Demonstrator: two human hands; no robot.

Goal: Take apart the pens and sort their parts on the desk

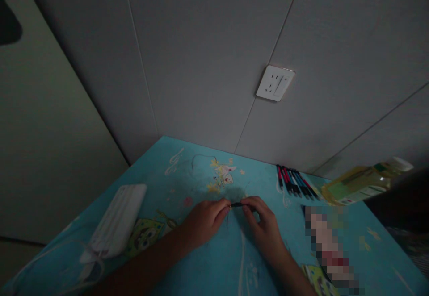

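A short black pen [237,205] spans the gap between my two hands, held level just above the turquoise tablecloth. My left hand [208,218] pinches its left end, where a small light tip shows at the fingertips. Around the right end close the thumb and fingers of my right hand [263,220]. Much of the pen is covered by the fingers. Beyond, to the right, lies a row of several pens [295,182] in black, red and blue, side by side near the wall.
A white power strip [117,218] lies at the left. At the right are a bottle of yellow liquid [362,182] and a blurred-out flat item [330,249]. The patterned turquoise tablecloth [187,153] meets a grey wall [201,64] with a white socket [275,83].
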